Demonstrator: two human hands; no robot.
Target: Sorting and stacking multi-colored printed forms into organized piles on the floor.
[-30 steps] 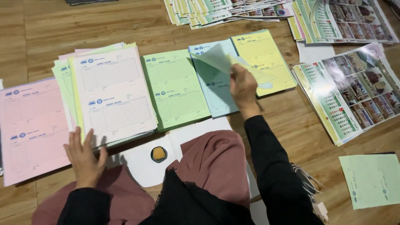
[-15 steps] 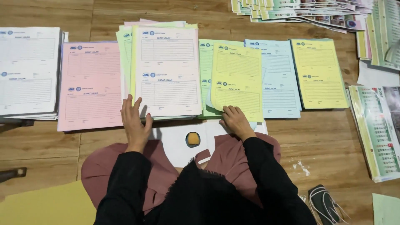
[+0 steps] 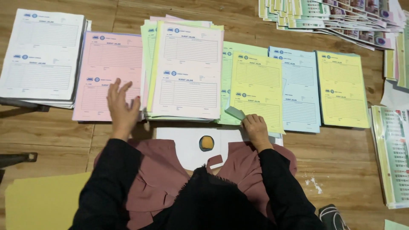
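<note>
Head camera view, looking straight down at a person seated on a wooden floor (image 3: 51, 136), with stacks of printed forms laid side by side in front of them. From the person's left to right the stacks run: a white stack (image 3: 40, 55), a pink stack (image 3: 106, 64), a mixed collated pile (image 3: 187, 68) topped by a white sheet with green and yellow edges showing beneath it, a green stack (image 3: 228, 55) mostly covered, a blue stack (image 3: 298, 85) and a yellow stack (image 3: 343, 87). Laying the colours out in a row like this appears to keep each one within arm's reach.

The left hand (image 3: 121, 108) rests on the lower edge of the pink stack, fingers spread and flat, gripping nothing, apparently pressing or sliding the top sheet. The right hand (image 3: 255, 127) has its fingers closed in a pinch on the lower left corner of a yellow sheet (image 3: 257, 89), which lies across the green stack and overlaps the blue one. A green corner (image 3: 235, 112) is curled up just beside the fingertips (whether it is also in the pinch is hard to tell).

Just in front of the person's lap lies a white sheet (image 3: 183, 145) with a small round orange object (image 3: 206, 142) on it. Fanned piles of colourful printed calendars (image 3: 336, 21) fill the far right; another calendar (image 3: 392, 157) lies at the right edge.
</note>
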